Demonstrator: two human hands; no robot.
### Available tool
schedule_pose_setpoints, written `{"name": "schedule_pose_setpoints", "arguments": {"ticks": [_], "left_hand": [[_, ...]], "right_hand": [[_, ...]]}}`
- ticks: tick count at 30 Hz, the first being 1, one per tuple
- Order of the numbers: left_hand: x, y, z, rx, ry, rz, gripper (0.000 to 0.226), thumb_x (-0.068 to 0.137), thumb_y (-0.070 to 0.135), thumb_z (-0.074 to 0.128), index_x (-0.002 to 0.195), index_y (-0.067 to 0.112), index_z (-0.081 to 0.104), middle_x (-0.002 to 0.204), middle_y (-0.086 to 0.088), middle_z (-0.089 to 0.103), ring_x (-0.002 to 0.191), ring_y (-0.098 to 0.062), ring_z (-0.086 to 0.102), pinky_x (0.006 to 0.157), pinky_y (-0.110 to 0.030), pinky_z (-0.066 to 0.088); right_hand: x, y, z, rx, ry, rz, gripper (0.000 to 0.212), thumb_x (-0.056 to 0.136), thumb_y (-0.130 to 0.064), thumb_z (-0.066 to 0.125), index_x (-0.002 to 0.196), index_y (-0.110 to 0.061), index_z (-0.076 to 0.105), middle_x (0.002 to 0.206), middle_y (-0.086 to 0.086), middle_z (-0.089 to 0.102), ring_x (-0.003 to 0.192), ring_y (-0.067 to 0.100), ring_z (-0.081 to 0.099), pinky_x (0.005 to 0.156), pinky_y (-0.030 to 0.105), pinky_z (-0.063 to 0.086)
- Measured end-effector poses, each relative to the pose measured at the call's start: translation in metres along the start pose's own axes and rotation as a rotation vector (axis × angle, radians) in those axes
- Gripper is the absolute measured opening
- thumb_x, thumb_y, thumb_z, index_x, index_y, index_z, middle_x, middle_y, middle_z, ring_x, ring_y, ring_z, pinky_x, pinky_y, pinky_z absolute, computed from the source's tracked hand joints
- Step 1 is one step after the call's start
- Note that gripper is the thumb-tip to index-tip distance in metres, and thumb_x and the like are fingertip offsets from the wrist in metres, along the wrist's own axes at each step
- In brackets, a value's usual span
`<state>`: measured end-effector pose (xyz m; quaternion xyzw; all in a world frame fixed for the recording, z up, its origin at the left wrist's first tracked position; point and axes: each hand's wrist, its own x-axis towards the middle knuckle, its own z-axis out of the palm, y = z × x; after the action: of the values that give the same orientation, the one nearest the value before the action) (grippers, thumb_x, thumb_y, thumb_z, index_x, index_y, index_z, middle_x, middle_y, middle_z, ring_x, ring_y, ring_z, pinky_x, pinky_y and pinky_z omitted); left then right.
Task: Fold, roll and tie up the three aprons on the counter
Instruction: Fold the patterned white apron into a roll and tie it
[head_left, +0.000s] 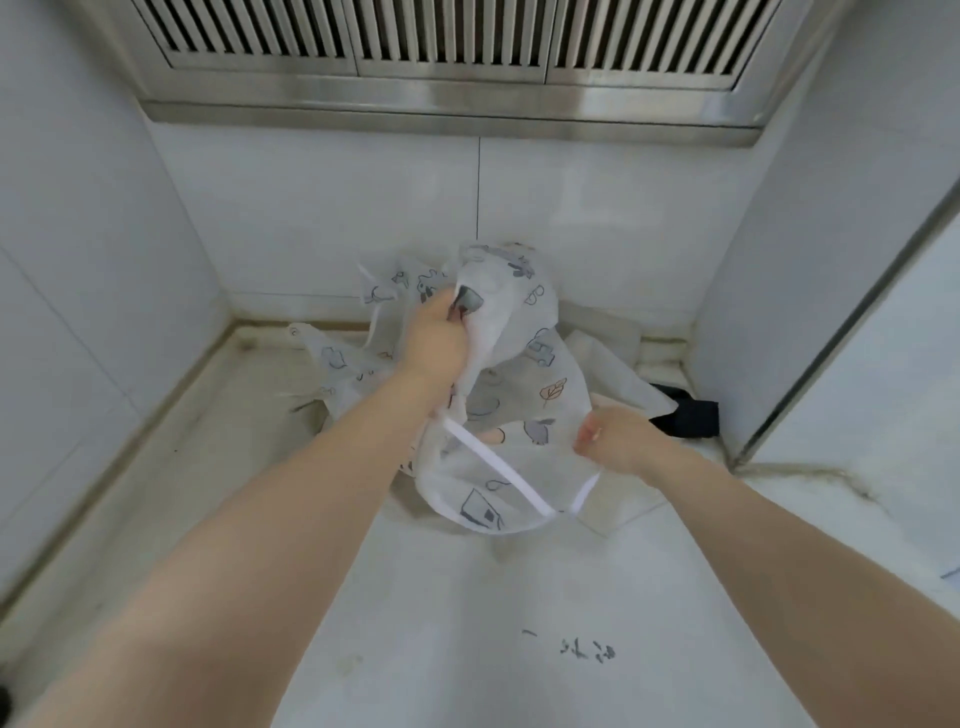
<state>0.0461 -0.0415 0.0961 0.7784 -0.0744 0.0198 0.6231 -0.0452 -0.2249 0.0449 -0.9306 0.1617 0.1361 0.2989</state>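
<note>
Gripping thin, crumpled printed apron (524, 358)

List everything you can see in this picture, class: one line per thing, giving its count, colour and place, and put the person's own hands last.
printed apron: one, white with grey and orange drawings, lifted above the counter between both hands
white strap: one, white, hanging in a loop from the printed apron's lower edge
other cloth: count unclear, pale, crumpled on the counter behind the printed apron
dark item: one, black, on the counter by the right wall
counter: one, white, across the foreground
vent grille: one, steel, overhead
left hand: one, gripping the printed apron's upper part
right hand: one, pinching the printed apron's right edge
</note>
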Motion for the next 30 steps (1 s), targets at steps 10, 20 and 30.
{"name": "schedule_pose_setpoints", "arguments": {"ticks": [10,20,30], "left_hand": [[-0.042,0.101,-0.021,0.606,-0.281,1.085,0.020,0.085,0.005,0.042,0.103,0.011,0.049,0.087,-0.005,0.045,0.073,-0.006,0.034,0.060,-0.018,0.027],[-0.036,0.084,-0.071,1.127,0.040,0.422,0.053,0.083,0.026,0.063,0.131,0.017,0.041,0.126,-0.005,0.051,0.114,-0.028,0.047,0.086,-0.037,0.036],[-0.016,0.110,-0.106,1.086,0.379,0.452,0.029,0.087,0.004,0.052,0.115,0.009,0.049,0.098,-0.010,0.064,0.091,-0.029,0.057,0.079,-0.035,0.035]], "right_hand": [[-0.076,-0.097,-0.098,-0.380,0.698,-0.692,0.067,0.079,-0.006,0.061,0.140,-0.020,0.040,0.140,0.009,0.046,0.132,0.027,0.036,0.112,0.039,0.016],[-0.078,-0.110,-0.098,-0.474,0.734,-0.710,0.019,0.073,0.010,0.042,0.078,-0.005,0.052,0.064,-0.003,0.045,0.071,0.023,0.046,0.120,0.034,0.005],[-0.101,-0.122,-0.131,-0.586,0.865,-0.621,0.055,0.082,0.005,0.044,0.131,-0.019,0.048,0.121,0.004,0.052,0.113,0.025,0.041,0.093,0.031,0.019]]}}
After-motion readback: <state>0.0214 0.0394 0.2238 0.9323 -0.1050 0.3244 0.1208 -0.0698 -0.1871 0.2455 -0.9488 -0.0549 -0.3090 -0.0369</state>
